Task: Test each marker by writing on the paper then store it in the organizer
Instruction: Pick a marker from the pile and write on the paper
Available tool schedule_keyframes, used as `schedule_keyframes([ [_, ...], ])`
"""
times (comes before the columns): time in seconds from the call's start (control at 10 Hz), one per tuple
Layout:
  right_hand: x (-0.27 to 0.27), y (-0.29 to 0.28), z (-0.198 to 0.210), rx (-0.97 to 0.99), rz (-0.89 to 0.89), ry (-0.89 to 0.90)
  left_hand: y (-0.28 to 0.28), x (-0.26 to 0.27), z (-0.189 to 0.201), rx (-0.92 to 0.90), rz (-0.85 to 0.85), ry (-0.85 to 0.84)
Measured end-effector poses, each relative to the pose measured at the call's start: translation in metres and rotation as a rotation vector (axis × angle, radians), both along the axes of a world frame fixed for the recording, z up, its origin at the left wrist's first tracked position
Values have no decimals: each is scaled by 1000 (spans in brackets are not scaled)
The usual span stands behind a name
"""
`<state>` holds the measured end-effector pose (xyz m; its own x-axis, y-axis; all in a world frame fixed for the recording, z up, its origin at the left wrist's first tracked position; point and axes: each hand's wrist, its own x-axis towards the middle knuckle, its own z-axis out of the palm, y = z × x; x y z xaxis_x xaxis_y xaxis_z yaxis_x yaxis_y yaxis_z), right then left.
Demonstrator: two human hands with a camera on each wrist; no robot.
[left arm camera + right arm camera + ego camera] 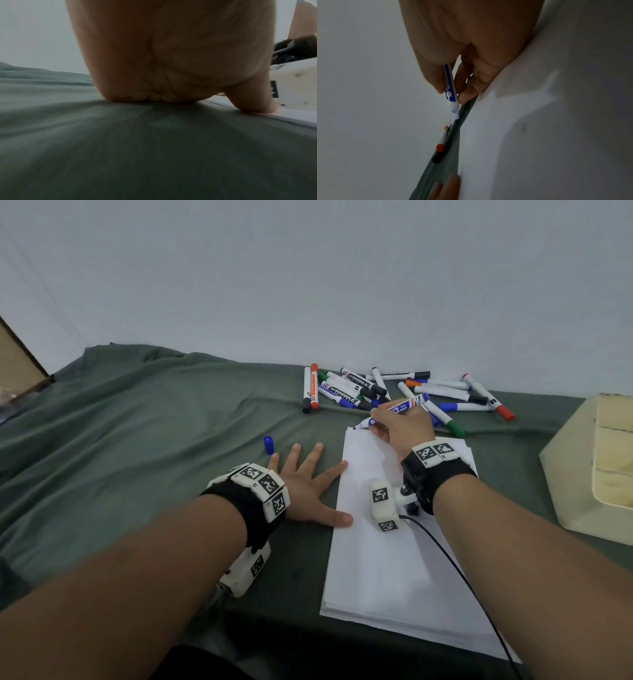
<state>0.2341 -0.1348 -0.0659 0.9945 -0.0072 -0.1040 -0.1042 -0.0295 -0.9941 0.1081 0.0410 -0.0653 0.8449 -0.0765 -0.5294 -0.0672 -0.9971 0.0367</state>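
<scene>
My right hand (390, 429) grips an uncapped blue marker (399, 408) like a pen, its tip at the far left corner of the white paper stack (394, 570). In the right wrist view the same blue marker (450, 86) sits pinched between thumb and fingers above the paper (539, 135). My left hand (308, 474) lies flat with spread fingers on the green cloth (137, 440), its thumb and forefinger touching the paper's left edge. The marker's blue cap (269, 445) lies on the cloth just beyond the left hand. A pile of capped markers (394, 392) lies behind the paper.
A cream organizer (589, 470) with compartments stands at the right edge of the table. An orange-capped and a black-capped marker (310, 390) lie side by side at the pile's left. A black cable (462, 577) runs across the paper from my right wrist. A white wall rises behind.
</scene>
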Motion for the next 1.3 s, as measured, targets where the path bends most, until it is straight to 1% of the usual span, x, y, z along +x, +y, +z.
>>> schedule_keyframes([
  [0.1, 1, 1, -2, -24, 6, -25, 0, 0, 1, 4, -2, 2],
  [0.3, 0, 0, -3, -213, 53, -110, -1, -1, 2, 0, 6, 10],
  [0.4, 1, 1, -3, -213, 85, -92, 0, 0, 1, -1, 9, 12],
  [0.6, 3, 0, -6, -218, 55, -115, 1, 1, -1, -13, 12, 8],
  [0.7, 3, 0, -6, -280, 75, -132, 1, 1, -1, -11, 12, 5],
  [0.8, 5, 0, -6, -323, 56, -137, 1, 1, -1, -11, 12, 6],
  [0.9, 5, -1, -7, -317, 27, -156, 1, 0, -1, -9, 13, 5],
  [1.0, 2, -3, -8, -228, 15, -150, 1, 0, -1, -10, 14, 1],
  [1.3, 3, -5, -11, -252, -2, -174, 1, 1, -2, -13, 15, 6],
])
